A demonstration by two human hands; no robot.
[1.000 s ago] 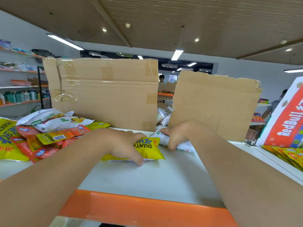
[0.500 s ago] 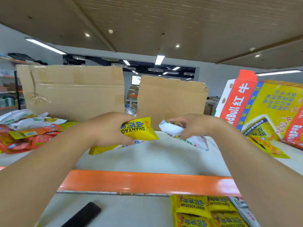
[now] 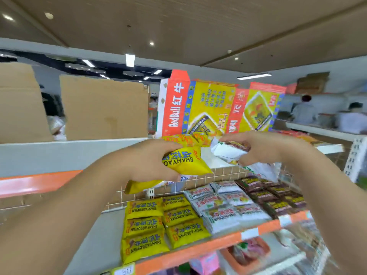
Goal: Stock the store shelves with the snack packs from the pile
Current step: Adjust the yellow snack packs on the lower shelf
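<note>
My left hand grips a yellow snack pack, with more packs under it. My right hand grips a bunch of white snack packs. Both hands hover above the lower shelf, which has an orange front edge. On that shelf lie rows of yellow packs, white packs and dark brown packs. A few orange-yellow packs lie on the top shelf just behind my hands.
The white top shelf carries cardboard sheets and a red and yellow RedBull carton. A wire grid backs the lower shelf. Trays of goods sit on the shelf below. People stand at the far right.
My view has swung right and down, from the pile on the top shelf to the lower shelf. Both hands carried their packs along, off the top shelf.
</note>
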